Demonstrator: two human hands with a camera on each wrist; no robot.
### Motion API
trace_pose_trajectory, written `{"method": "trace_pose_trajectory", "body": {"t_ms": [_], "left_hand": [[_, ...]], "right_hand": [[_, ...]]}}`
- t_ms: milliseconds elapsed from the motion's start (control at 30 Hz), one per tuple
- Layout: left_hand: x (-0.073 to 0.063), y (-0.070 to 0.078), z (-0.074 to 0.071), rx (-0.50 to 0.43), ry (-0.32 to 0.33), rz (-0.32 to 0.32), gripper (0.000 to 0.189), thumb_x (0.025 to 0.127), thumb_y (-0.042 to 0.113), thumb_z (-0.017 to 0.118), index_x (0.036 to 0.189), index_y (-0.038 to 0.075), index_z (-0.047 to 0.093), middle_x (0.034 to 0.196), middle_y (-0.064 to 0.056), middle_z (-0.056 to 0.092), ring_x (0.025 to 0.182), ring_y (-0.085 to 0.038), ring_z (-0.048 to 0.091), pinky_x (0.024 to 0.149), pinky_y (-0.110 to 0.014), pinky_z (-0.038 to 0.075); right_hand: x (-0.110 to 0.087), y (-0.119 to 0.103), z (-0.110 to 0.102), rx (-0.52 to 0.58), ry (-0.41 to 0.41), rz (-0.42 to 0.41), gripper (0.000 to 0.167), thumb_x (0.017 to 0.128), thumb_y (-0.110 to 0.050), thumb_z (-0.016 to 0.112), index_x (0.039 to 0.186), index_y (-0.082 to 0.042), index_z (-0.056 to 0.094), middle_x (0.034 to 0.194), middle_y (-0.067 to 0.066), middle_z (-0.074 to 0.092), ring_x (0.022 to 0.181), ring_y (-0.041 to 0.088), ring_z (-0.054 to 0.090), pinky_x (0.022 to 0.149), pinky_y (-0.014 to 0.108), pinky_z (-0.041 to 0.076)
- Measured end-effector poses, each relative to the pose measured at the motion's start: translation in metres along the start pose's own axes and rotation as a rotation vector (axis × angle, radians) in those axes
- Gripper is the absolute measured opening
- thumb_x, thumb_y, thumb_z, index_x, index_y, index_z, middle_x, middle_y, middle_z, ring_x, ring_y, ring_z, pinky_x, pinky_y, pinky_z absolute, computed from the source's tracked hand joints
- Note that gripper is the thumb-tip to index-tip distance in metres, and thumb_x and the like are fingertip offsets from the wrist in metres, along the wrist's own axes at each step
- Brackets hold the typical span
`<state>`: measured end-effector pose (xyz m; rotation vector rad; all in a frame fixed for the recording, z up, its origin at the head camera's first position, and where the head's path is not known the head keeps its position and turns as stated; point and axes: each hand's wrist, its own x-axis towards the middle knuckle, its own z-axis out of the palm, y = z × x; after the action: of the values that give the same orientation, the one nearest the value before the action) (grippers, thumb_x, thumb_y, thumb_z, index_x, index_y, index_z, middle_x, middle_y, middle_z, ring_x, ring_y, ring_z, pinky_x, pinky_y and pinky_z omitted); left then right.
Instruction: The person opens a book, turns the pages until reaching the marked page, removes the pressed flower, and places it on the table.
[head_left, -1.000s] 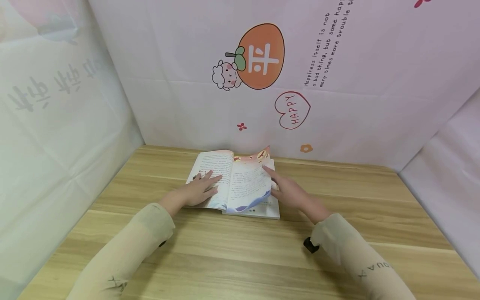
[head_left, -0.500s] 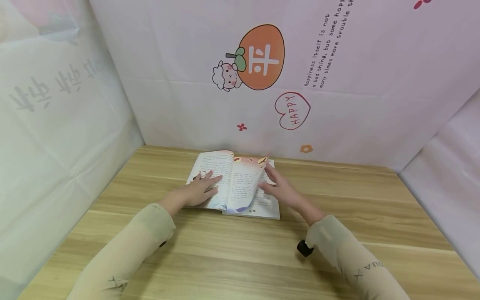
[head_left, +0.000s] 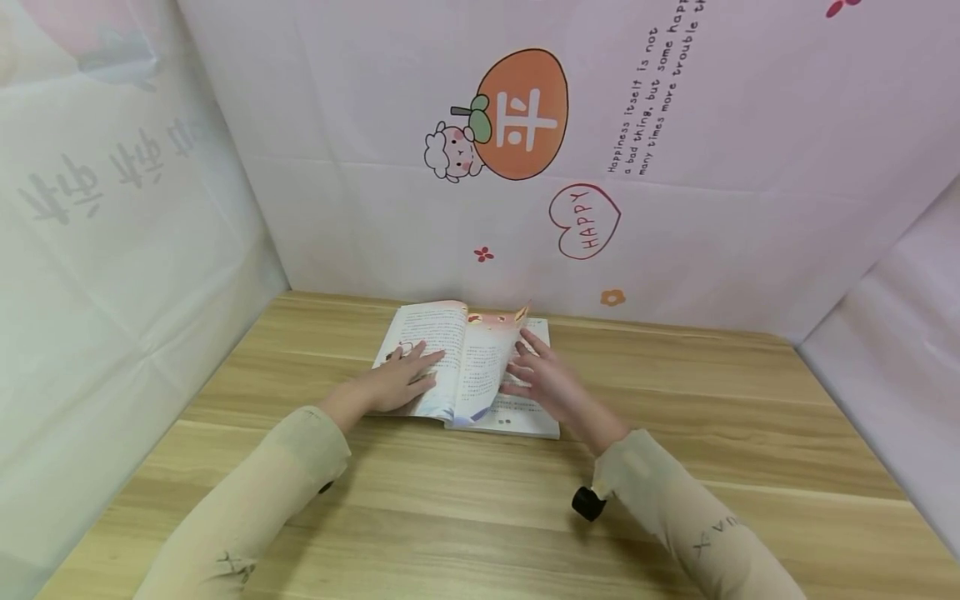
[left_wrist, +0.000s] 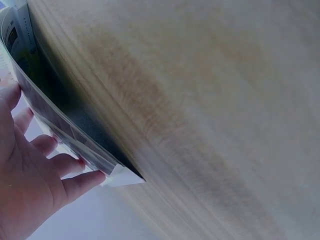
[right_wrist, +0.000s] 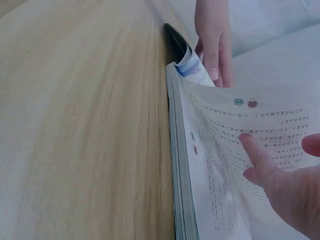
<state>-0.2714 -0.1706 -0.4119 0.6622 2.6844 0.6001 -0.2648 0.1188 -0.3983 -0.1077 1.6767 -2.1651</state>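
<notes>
An open book [head_left: 426,321] lies near the back edge of the table, with one right-hand page [head_left: 483,358] raised and curving toward the left. My left hand [head_left: 393,386] rests on the left page with its fingers spread. In the left wrist view its fingers [left_wrist: 82,185] lie along that side of the book, whose edge lifts off the table. My right hand [head_left: 555,385] is behind the raised page, fingers extended. The right wrist view shows a fingertip [right_wrist: 246,139] touching the back of that printed page [right_wrist: 270,117]. Under it lies the thick stack of right-hand pages [right_wrist: 182,165].
The wooden table [head_left: 450,508] stretches in front of the book and to both sides. A printed white cloth [head_left: 360,225] hangs right behind it, with more cloth at left and right. A black item [head_left: 588,503] sits under the right cuff.
My right hand has moved left, and the page has swung with it from nearly flat to raised, uncovering more of the page beneath. The left hand has stayed in place.
</notes>
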Motion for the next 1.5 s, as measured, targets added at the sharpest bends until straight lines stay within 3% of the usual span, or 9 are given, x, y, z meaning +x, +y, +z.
{"method": "trace_pose_trajectory", "body": {"t_ms": [300,567,800,867,1033,1167,1333,1500], "left_hand": [[0.002,0.0,-0.002,-0.12,0.009,0.023,0.058,0.112,0.038,0.04,0.165,0.018,0.024,0.169,-0.022,0.0,0.149,-0.055,-0.006,0.118,-0.069,0.002],[0.002,0.003,-0.005,-0.286,0.122,0.023,0.058,0.114,0.039,0.024,0.163,0.009,0.026,0.168,-0.022,0.012,0.153,-0.044,0.008,0.122,-0.06,0.008],[0.004,0.004,-0.005,-0.367,0.212,0.032,0.06,0.114,0.037,0.027,0.165,0.008,0.015,0.169,-0.024,0.002,0.154,-0.041,0.008,0.122,-0.058,0.011],[0.004,0.004,-0.005,-0.374,0.245,0.04,0.061,0.114,0.037,0.031,0.165,0.008,0.014,0.169,-0.024,0.001,0.155,-0.04,0.007,0.122,-0.057,0.011],[0.005,0.006,-0.006,-0.359,0.314,0.073,0.068,0.111,0.036,0.043,0.165,0.006,0.014,0.168,-0.026,-0.001,0.155,-0.04,0.006,0.122,-0.058,0.012],[0.005,0.007,-0.005,-0.285,0.334,0.079,0.071,0.109,0.032,0.051,0.165,0.007,0.016,0.167,-0.028,-0.004,0.152,-0.047,0.008,0.119,-0.064,0.015],[0.007,0.008,-0.002,-0.174,0.305,0.068,0.066,0.107,0.031,0.054,0.164,0.014,0.026,0.167,-0.028,-0.009,0.15,-0.055,0.005,0.115,-0.071,0.017],[0.006,0.012,0.0,-0.09,0.253,0.063,0.058,0.107,0.033,0.054,0.161,0.018,0.038,0.169,-0.024,-0.005,0.147,-0.061,0.003,0.113,-0.074,0.018]], "right_hand": [[-0.002,0.006,0.011,-0.27,-0.139,-0.046,0.071,0.107,-0.006,0.044,0.167,-0.016,0.006,0.171,0.015,-0.008,0.154,0.042,0.011,0.111,0.063,0.036],[-0.004,0.012,0.019,-0.53,-0.215,-0.074,0.063,0.11,-0.02,0.047,0.165,-0.012,0.018,0.17,0.017,-0.007,0.154,0.041,0.012,0.114,0.056,0.036],[-0.008,0.016,0.028,-0.705,-0.241,-0.097,0.059,0.11,-0.025,0.049,0.163,-0.01,0.028,0.171,0.015,-0.003,0.156,0.032,0.002,0.123,0.05,0.014],[-0.009,0.017,0.031,-0.718,-0.25,-0.101,0.059,0.109,-0.024,0.05,0.162,-0.009,0.029,0.171,0.015,-0.003,0.156,0.03,0.001,0.124,0.049,0.013],[-0.01,0.019,0.037,-0.751,-0.27,-0.11,0.059,0.109,-0.023,0.052,0.162,-0.008,0.03,0.17,0.015,-0.002,0.156,0.028,-0.001,0.123,0.049,0.013],[-0.011,0.022,0.041,-0.76,-0.298,-0.104,0.061,0.108,-0.023,0.053,0.162,-0.007,0.03,0.17,0.015,-0.003,0.156,0.027,-0.002,0.124,0.049,0.012],[-0.014,0.024,0.044,-0.758,-0.327,-0.078,0.063,0.107,-0.026,0.056,0.163,-0.011,0.029,0.17,0.014,-0.005,0.156,0.027,-0.001,0.123,0.049,0.014],[-0.015,0.024,0.043,-0.799,-0.362,-0.072,0.065,0.107,-0.03,0.056,0.163,-0.013,0.029,0.171,0.013,-0.002,0.155,0.033,0.012,0.121,0.051,0.022]]}}
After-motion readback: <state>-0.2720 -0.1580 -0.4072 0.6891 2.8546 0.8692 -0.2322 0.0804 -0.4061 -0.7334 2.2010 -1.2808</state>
